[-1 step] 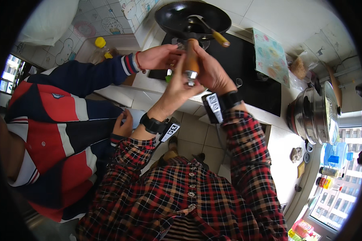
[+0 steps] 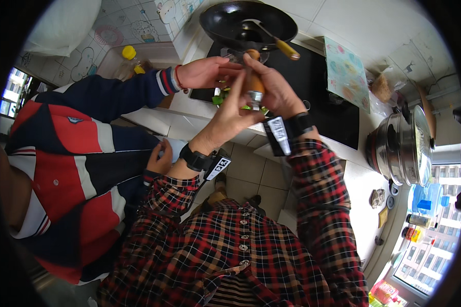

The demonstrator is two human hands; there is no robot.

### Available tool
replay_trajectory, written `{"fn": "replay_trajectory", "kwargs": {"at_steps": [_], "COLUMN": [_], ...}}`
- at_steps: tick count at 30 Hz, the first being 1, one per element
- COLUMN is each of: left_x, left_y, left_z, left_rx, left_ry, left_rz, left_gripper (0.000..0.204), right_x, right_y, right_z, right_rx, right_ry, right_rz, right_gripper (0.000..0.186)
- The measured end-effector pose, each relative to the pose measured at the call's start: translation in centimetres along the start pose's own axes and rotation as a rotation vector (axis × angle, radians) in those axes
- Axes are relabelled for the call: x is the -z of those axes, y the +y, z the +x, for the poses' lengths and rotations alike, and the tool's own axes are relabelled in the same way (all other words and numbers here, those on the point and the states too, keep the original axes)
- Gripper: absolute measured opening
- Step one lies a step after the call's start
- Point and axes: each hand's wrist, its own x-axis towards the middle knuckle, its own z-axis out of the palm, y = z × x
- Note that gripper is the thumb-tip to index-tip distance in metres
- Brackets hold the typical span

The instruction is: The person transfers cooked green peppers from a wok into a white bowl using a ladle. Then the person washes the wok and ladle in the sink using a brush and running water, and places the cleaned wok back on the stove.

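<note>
My right hand is wrapped round an upright wooden handle with a shiny metal end, just in front of the black wok. My left hand is curled at the left and lower side of this handle, its fingertips blurred against it. Close at the left, a co-worker's hand reaches toward the same handle; whether it touches cannot be told. A ladle or spatula with a yellow handle rests in the wok. Green pieces show behind my fingers.
A black cooktop holds the wok, with a floral board behind. A steel steamer pot and bottles stand at right. The co-worker in a striped top stands at left; a yellow-capped bottle is on the counter.
Both my hands and the wooden handle have shifted slightly to the right. The wok has moved a little the same way in the picture.
</note>
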Motion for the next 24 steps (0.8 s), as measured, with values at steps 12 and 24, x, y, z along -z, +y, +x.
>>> {"fn": "replay_trajectory", "kwargs": {"at_steps": [12, 24], "left_x": [-5.4, -8.2], "left_y": [-6.0, -11.5], "left_z": [-5.1, -1.7], "left_rx": [0.108, 0.288], "left_ry": [-0.27, -0.485], "left_rz": [0.271, 0.317], "left_gripper": [0.03, 0.021], "right_x": [3.5, 2.9], "right_y": [-3.2, -2.3], "right_z": [-4.5, -10.9], "right_rx": [-0.318, -0.095], "right_ry": [0.337, 0.33], "right_rz": [-0.549, -0.442], "right_gripper": [0.014, 0.018]}}
